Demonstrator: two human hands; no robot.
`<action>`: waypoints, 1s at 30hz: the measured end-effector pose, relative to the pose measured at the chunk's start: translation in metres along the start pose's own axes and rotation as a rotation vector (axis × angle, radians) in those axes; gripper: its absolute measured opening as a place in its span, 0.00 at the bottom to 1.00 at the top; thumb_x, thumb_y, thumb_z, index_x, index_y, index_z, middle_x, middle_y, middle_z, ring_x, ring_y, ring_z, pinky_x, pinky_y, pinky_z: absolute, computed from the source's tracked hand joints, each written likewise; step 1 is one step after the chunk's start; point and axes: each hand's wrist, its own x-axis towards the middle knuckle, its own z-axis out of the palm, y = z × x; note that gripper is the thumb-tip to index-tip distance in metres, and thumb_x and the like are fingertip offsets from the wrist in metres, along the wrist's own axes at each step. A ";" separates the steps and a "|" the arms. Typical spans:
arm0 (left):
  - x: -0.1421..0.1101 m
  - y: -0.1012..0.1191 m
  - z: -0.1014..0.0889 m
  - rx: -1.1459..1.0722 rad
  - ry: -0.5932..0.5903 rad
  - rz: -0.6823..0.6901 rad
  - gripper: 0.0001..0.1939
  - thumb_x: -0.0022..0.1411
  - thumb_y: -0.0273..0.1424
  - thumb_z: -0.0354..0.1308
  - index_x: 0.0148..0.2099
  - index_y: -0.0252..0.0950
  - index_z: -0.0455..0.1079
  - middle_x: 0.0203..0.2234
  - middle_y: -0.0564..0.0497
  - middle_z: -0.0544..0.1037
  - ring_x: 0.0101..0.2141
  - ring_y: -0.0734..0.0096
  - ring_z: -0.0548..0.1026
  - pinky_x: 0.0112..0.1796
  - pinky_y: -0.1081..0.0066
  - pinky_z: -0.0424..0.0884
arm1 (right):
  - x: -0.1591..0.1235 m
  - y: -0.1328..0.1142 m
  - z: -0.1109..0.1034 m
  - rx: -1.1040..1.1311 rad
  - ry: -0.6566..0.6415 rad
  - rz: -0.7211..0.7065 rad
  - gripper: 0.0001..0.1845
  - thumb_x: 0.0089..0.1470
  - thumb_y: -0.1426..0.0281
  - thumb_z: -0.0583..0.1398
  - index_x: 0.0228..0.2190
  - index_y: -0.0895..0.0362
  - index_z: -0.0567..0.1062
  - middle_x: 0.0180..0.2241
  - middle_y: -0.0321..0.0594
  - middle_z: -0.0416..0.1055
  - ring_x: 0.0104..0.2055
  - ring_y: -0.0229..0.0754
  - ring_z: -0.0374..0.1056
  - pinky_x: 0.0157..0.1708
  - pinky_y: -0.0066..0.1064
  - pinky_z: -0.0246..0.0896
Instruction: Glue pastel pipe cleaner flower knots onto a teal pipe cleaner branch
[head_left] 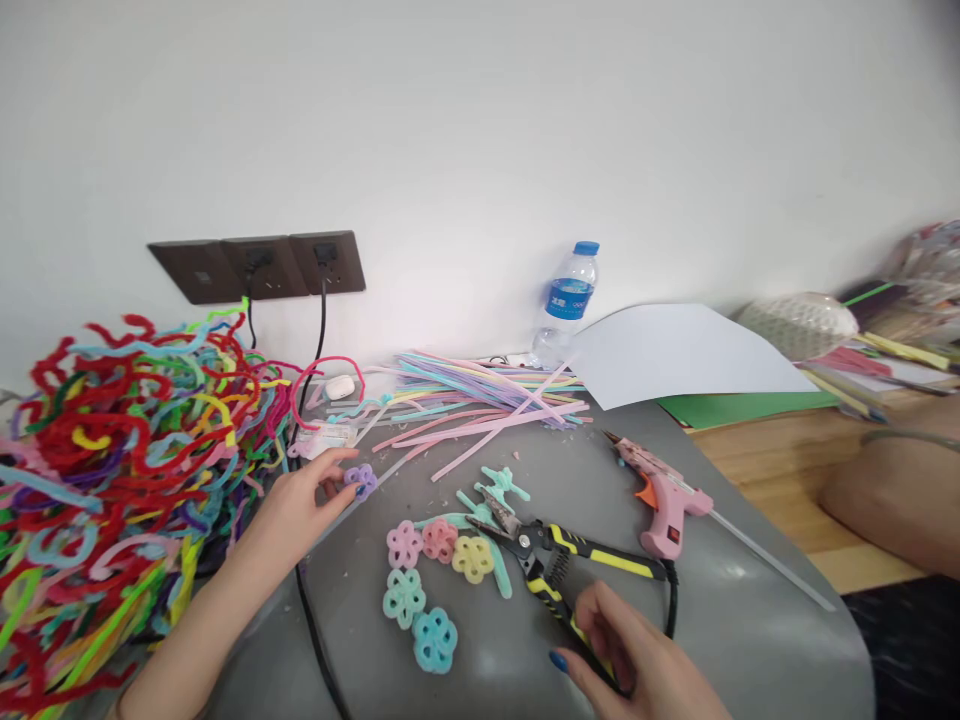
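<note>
My left hand (300,505) reaches across the grey table (750,620) and pinches a small purple pipe-cleaner flower (361,479) between thumb and fingers. My right hand (630,655) lies at the near edge with its fingers closed round the yellow-and-black handle of a pair of pliers (555,560), whose jaws point left toward some teal pipe-cleaner pieces (499,490). Several finished flowers lie between my hands: pink (405,545), salmon (439,540), yellow (472,558), mint (405,597) and light blue (435,640).
A big tangle of curled pipe cleaners (112,470) fills the left. Straight pastel pipe cleaners (480,400) lie at the back, near a water bottle (570,295) and white paper (675,355). A pink glue gun (664,500) rests right of the pliers. Black cables (311,610) run from wall sockets (259,265).
</note>
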 end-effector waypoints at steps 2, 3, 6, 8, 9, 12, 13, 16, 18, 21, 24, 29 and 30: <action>0.006 -0.004 0.005 0.007 0.005 -0.006 0.20 0.58 0.41 0.53 0.49 0.39 0.73 0.27 0.51 0.82 0.26 0.63 0.78 0.31 0.70 0.72 | 0.000 0.003 0.008 -0.017 0.008 0.028 0.09 0.49 0.69 0.63 0.29 0.50 0.65 0.20 0.28 0.64 0.17 0.35 0.62 0.16 0.22 0.59; 0.008 -0.006 0.006 0.016 0.017 -0.007 0.20 0.59 0.41 0.52 0.49 0.39 0.73 0.28 0.51 0.82 0.27 0.62 0.78 0.32 0.69 0.73 | 0.000 0.005 0.011 -0.018 0.016 0.041 0.09 0.49 0.69 0.63 0.30 0.50 0.66 0.21 0.28 0.64 0.17 0.36 0.62 0.16 0.22 0.59; 0.014 -0.011 0.003 0.086 0.121 0.002 0.20 0.62 0.40 0.51 0.52 0.38 0.71 0.31 0.49 0.82 0.29 0.62 0.79 0.32 0.69 0.73 | 0.002 0.006 0.014 0.002 0.042 0.081 0.07 0.51 0.70 0.61 0.33 0.49 0.67 0.22 0.29 0.65 0.18 0.37 0.63 0.18 0.23 0.59; 0.015 -0.013 -0.001 0.201 0.252 0.029 0.22 0.65 0.37 0.47 0.58 0.36 0.67 0.36 0.46 0.81 0.31 0.62 0.80 0.33 0.68 0.73 | 0.004 0.005 0.013 0.004 0.059 0.077 0.06 0.52 0.71 0.59 0.34 0.49 0.68 0.24 0.31 0.66 0.19 0.38 0.64 0.19 0.24 0.60; 0.015 -0.014 -0.002 0.287 0.302 0.039 0.23 0.67 0.35 0.45 0.61 0.35 0.64 0.40 0.43 0.81 0.32 0.61 0.79 0.32 0.68 0.72 | 0.005 0.003 0.012 -0.002 0.055 0.063 0.05 0.52 0.71 0.58 0.33 0.49 0.68 0.26 0.32 0.66 0.19 0.38 0.64 0.19 0.25 0.60; 0.014 -0.017 -0.002 0.569 0.284 0.025 0.24 0.69 0.28 0.40 0.64 0.31 0.61 0.43 0.37 0.78 0.31 0.58 0.79 0.27 0.67 0.69 | 0.007 0.000 0.010 -0.021 0.046 0.026 0.05 0.51 0.72 0.57 0.31 0.50 0.66 0.27 0.33 0.66 0.22 0.38 0.64 0.22 0.25 0.61; 0.014 -0.017 -0.002 0.638 0.238 0.010 0.24 0.68 0.28 0.41 0.63 0.31 0.63 0.42 0.37 0.77 0.30 0.58 0.78 0.26 0.67 0.68 | 0.007 -0.001 0.010 -0.017 0.049 0.029 0.05 0.51 0.72 0.57 0.31 0.50 0.64 0.26 0.32 0.66 0.21 0.38 0.63 0.22 0.25 0.60; 0.018 -0.014 -0.001 0.690 0.190 -0.004 0.20 0.66 0.29 0.46 0.57 0.32 0.69 0.47 0.35 0.73 0.31 0.56 0.78 0.28 0.65 0.69 | 0.010 -0.002 0.012 0.071 0.023 0.059 0.06 0.52 0.72 0.56 0.32 0.50 0.62 0.24 0.29 0.62 0.21 0.36 0.59 0.23 0.23 0.60; 0.025 -0.003 -0.001 0.591 0.173 0.025 0.19 0.65 0.29 0.48 0.54 0.32 0.71 0.49 0.35 0.73 0.36 0.54 0.79 0.33 0.63 0.71 | 0.011 -0.001 0.012 0.166 -0.019 0.078 0.05 0.54 0.71 0.56 0.34 0.51 0.63 0.23 0.29 0.62 0.22 0.36 0.59 0.24 0.23 0.61; 0.034 0.025 0.002 0.292 -0.060 0.094 0.15 0.62 0.28 0.51 0.48 0.35 0.73 0.40 0.44 0.79 0.38 0.58 0.78 0.38 0.66 0.71 | 0.013 0.000 0.013 0.267 -0.002 0.111 0.07 0.57 0.65 0.57 0.37 0.53 0.69 0.20 0.29 0.63 0.21 0.37 0.59 0.23 0.23 0.60; 0.039 0.057 0.010 0.065 -0.331 0.153 0.12 0.62 0.29 0.52 0.44 0.39 0.75 0.37 0.50 0.81 0.33 0.64 0.77 0.35 0.69 0.68 | 0.014 -0.003 0.014 0.317 0.048 0.134 0.12 0.58 0.59 0.59 0.35 0.55 0.73 0.20 0.31 0.63 0.21 0.37 0.59 0.21 0.23 0.57; 0.048 0.079 0.030 -0.086 -0.478 0.198 0.10 0.62 0.32 0.55 0.41 0.40 0.77 0.36 0.51 0.80 0.33 0.64 0.75 0.33 0.71 0.65 | 0.018 -0.012 0.018 0.434 0.174 0.178 0.17 0.59 0.54 0.60 0.33 0.55 0.75 0.21 0.31 0.61 0.22 0.36 0.57 0.21 0.22 0.56; 0.052 0.078 0.033 -0.109 -0.498 0.198 0.10 0.63 0.34 0.55 0.41 0.40 0.77 0.35 0.51 0.80 0.32 0.64 0.74 0.32 0.71 0.64 | 0.020 -0.014 0.018 0.453 0.183 0.179 0.18 0.58 0.53 0.60 0.33 0.55 0.75 0.21 0.31 0.60 0.22 0.36 0.57 0.21 0.22 0.56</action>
